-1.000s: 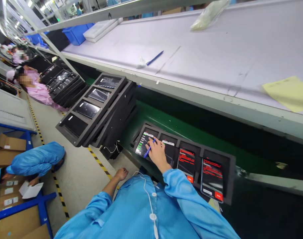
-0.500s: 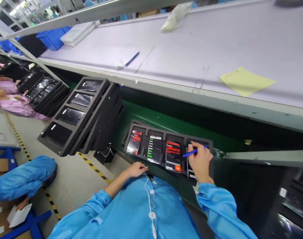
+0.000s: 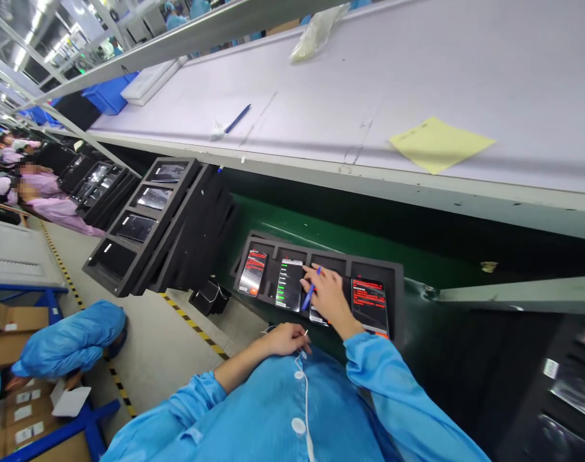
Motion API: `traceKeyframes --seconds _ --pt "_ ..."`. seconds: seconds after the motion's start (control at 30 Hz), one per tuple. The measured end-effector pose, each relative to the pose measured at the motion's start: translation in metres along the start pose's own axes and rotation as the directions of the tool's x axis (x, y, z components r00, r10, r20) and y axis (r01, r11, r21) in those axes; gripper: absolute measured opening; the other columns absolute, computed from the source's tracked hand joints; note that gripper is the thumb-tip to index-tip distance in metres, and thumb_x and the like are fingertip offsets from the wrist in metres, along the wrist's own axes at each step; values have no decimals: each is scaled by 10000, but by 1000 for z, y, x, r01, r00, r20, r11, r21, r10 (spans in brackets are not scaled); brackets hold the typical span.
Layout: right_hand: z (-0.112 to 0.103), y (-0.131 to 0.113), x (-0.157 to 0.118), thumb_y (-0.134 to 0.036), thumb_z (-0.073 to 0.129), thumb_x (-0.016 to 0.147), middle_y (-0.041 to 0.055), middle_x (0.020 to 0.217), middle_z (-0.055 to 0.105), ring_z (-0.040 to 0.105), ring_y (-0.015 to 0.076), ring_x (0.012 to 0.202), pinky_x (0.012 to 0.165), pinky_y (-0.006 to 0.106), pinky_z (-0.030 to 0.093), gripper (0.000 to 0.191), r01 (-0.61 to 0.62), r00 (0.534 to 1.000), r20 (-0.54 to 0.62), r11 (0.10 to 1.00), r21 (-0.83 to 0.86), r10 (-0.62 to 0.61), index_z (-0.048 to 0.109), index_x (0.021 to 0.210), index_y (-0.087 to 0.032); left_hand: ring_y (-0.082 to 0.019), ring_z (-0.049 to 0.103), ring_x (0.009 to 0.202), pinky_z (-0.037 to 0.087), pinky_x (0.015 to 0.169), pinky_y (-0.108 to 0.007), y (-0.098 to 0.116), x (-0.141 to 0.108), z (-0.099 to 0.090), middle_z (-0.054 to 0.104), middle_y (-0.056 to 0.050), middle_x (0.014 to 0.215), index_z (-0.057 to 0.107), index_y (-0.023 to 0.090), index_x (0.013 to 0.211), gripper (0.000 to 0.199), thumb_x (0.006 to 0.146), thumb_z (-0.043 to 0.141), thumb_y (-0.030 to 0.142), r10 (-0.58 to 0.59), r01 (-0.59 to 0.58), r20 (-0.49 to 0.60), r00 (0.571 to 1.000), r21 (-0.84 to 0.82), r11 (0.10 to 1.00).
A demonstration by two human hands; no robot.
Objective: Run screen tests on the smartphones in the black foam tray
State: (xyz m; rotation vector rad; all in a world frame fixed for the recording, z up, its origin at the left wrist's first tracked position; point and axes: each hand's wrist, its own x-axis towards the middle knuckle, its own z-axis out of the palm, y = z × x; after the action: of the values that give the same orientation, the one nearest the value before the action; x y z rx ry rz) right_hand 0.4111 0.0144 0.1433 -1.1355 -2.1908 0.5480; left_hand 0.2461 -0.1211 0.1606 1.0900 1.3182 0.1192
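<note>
A black foam tray (image 3: 397, 289) holds phones side by side in its slots. My right hand (image 3: 328, 296) is closed around a blue pen (image 3: 312, 292) and lies over the third phone (image 3: 316, 316), hiding most of its screen. Left of it, one phone (image 3: 288, 289) shows green and white lines, and the leftmost phone (image 3: 253, 273) shows red text. Red text also fills the rightmost phone (image 3: 369, 303), now uncovered. Close to my body, below the tray, my left hand (image 3: 287, 339) pinches the end of a white cable (image 3: 307, 401).
Stacked black trays with phones (image 3: 141, 224) stand at left. Above runs a pale shelf (image 3: 321, 115) with a blue pen, a yellow sheet (image 3: 439, 146) and a plastic bag (image 3: 319, 33). A metal bar (image 3: 514, 292) juts in at right. A co-worker (image 3: 74, 340) bends over boxes.
My right hand has moved left with the pen, from the rightmost phone to the third one. The rightmost screen now shows red text. My left hand has shifted slightly right; the view has shifted too.
</note>
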Motion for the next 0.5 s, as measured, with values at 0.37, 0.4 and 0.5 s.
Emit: traceKeyframes --seconds 0.37,0.4,0.5 --pt "-71 110 -42 -449 446 1114 124 1202 789 665 325 1122 1050 507 419 297 -244 954 -186 970 -15 237 662 1074 -250 -143 653 806 520 891 -303 42 54 59 822 -91 987 825 117 1130 496 908 849 560 -47 94 130 990 -382 919" --pt "-69 108 -41 -441 450 1115 124 1206 790 666 324 1124 1056 511 419 291 -238 954 -190 971 -15 231 665 1081 -248 -140 653 800 517 897 -309 45 57 62 822 -102 994 818 111 1127 496 897 865 548 -59 108 130 990 -415 904" --pt "-60 88 -31 -411 463 1121 129 1251 786 642 338 1235 1101 534 403 279 -187 967 -180 982 -18 181 687 1129 -246 -147 680 823 515 931 -329 50 60 66 821 -128 1007 803 98 1071 473 865 906 511 -89 143 132 987 -486 862"
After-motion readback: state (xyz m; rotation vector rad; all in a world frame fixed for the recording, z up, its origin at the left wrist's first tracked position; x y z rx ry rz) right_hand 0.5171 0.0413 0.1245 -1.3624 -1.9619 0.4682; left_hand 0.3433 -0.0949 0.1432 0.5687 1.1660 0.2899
